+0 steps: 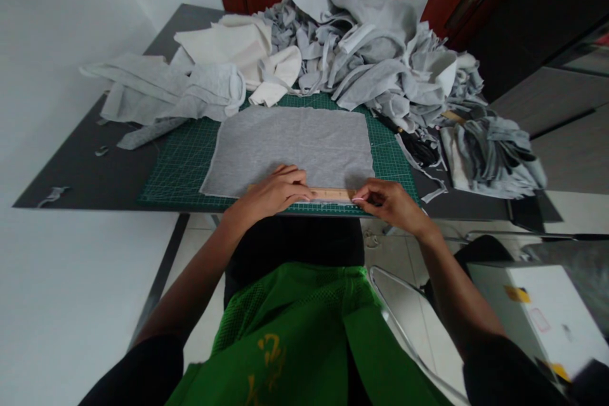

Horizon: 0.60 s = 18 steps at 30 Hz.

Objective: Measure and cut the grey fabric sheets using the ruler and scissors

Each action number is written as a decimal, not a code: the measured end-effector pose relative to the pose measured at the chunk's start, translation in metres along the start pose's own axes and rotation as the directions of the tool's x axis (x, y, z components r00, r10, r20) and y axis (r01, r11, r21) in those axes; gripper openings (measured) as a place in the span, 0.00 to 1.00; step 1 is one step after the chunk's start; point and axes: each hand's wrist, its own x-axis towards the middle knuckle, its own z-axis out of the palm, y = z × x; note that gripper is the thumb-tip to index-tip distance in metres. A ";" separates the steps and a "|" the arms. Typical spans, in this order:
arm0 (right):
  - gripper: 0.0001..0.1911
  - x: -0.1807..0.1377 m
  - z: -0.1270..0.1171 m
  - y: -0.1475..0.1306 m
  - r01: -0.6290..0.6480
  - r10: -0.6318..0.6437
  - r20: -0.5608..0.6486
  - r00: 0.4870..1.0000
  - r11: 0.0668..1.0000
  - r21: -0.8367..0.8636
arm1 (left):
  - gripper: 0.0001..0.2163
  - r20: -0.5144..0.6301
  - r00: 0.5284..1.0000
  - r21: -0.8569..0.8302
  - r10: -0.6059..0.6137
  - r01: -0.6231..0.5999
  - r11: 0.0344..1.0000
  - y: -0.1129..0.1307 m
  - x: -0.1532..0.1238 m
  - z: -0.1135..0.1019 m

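A grey piece of fabric [295, 143] lies spread on a green cutting mat [166, 168]. Along its near edge runs a wooden ruler [333, 193]. My left hand [276, 192] holds the ruler down, its fingers pointing right and bearing on the wood. At the ruler's right end, my right hand [385, 200] is closed in a pinch, thumb against fingers. A small pale pinkish edge shows at those fingertips, too small to name. Part of the fabric's near edge is hidden under the ruler and my left hand.
A big heap of grey fabric scraps [361, 44] covers the table's back, beside cream cloth [233, 44] and light grey cloth [181, 92]. Folded grey pieces [495, 155] lie at the right. A white box [556, 311] and a metal chair frame [404, 323] stand lower right.
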 end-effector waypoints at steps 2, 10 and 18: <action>0.11 -0.001 -0.002 0.001 -0.001 0.001 -0.004 1.000 1.000 0.006 | 0.12 0.003 1.000 0.000 -0.009 0.009 1.000 0.000 0.000 0.000; 0.12 -0.006 -0.010 0.002 0.001 -0.001 -0.001 1.000 1.000 0.017 | 0.11 0.005 1.000 -0.012 -0.021 0.021 1.000 -0.002 -0.001 0.000; 0.12 -0.015 -0.019 0.012 -0.014 0.014 -0.009 1.000 1.000 -0.008 | 0.11 0.034 0.998 -0.007 -0.048 0.049 0.999 -0.001 0.000 -0.001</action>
